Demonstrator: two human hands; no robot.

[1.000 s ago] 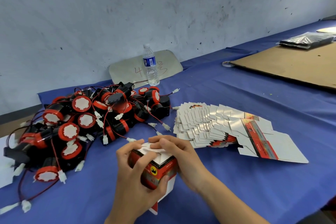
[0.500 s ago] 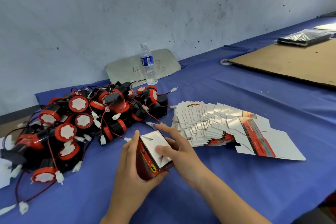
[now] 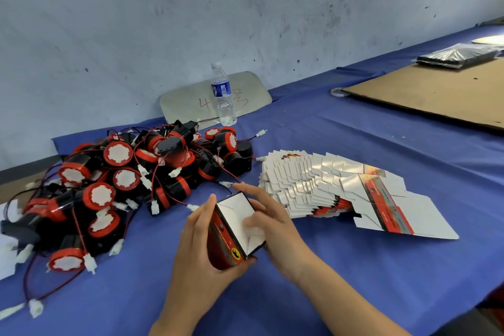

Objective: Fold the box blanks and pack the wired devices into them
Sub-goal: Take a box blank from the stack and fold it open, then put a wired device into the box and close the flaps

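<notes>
**At lower centre: a folded box held between two hands**

At the lower centre of the frame, I am watching the left hand (image 3: 201, 248) gripping a red folded box (image 3: 231, 229), fingers curled around its red side and under its lower corner. The right hand (image 3: 270, 222) is lying over the box's white flapped end, fingers fairly straight and pressing on the flaps; its fingertips are blurring, so I cannot tell exactly where each one is touching. The box is tilting, white end facing up and to the right.

Just right of the hands, a fanned stack of flat box blanks (image 3: 327, 188) is lying on the blue tablecloth (image 3: 354, 267). To the left, a pile of black and red wired devices (image 3: 122, 185) is sprawling, their white connectors trailing onto the cloth.

Higher up, a water bottle (image 3: 223, 95) is standing upright in front of a grey board (image 3: 185, 101) leaning on the wall. At the upper right, a brown cardboard sheet (image 3: 436, 95) is carrying a black wrapped packet (image 3: 458, 56).
</notes>
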